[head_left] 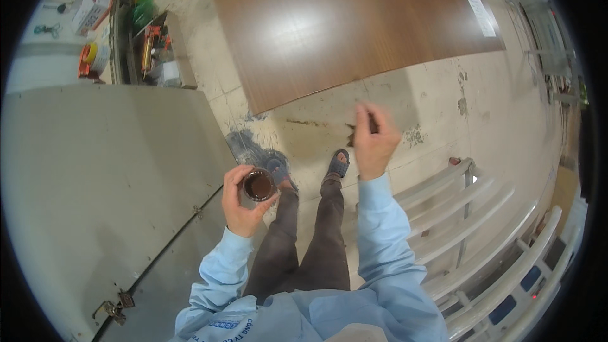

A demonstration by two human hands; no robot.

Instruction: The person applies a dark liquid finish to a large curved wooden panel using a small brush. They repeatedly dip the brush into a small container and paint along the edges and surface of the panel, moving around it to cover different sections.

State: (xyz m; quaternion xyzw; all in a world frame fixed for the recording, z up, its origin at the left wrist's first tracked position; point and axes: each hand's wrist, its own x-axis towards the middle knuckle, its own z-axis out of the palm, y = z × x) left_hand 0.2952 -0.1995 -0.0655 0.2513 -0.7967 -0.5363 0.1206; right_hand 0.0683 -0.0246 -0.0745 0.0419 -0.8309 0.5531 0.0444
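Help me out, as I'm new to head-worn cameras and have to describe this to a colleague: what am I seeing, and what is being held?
No machine here: these are a person's two bare hands, with light-blue sleeves. The single picture comes from a wide fisheye camera on their head, looking down, so straight edges bend near the rim. The left hand holds a small round cup with dark brown contents. The right hand is blurred and grips a dark object, too unclear to name. Ahead is a brown, wood-look panel with a white sheet on it.
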